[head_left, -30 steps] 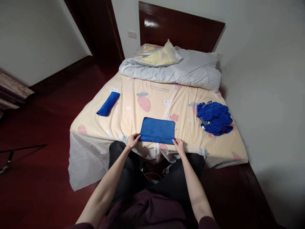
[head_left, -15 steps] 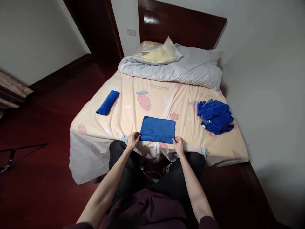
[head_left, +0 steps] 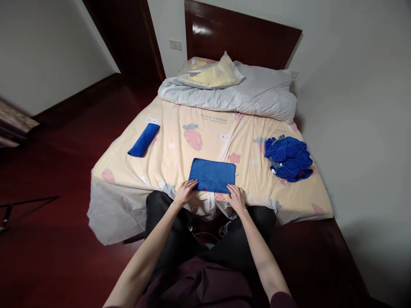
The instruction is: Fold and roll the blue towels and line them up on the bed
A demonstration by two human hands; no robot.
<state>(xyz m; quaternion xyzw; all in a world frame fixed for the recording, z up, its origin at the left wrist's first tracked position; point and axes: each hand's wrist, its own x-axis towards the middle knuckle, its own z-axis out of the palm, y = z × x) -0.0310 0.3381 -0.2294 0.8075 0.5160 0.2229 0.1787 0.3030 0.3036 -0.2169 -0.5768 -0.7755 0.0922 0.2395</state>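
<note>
A blue towel [head_left: 212, 174] lies flat as a rectangle near the bed's front edge, with a small pale tag at its right side. Its near left corner is under the fingers of my left hand [head_left: 185, 192], which rest stretched out on the cloth. At the near right corner, my right hand [head_left: 236, 196] touches the towel with its fingers laid flat. Neither hand grips the cloth. Off to the left is a folded blue towel [head_left: 144, 140], long and narrow. A crumpled heap of blue towels [head_left: 288, 158] sits on the right of the bed.
The bed [head_left: 173, 167] has a pale yellow sheet with carrot prints. A grey quilt [head_left: 257, 94] and a yellow pillow [head_left: 218, 75] lie by the dark wooden headboard [head_left: 240, 32]. A thin black stand leg [head_left: 28, 201] is on the red floor at left.
Both hands have let go of the towel's near corners and moved slightly inward. Their fingers now lie flat on the cloth. The view has shifted a little.
</note>
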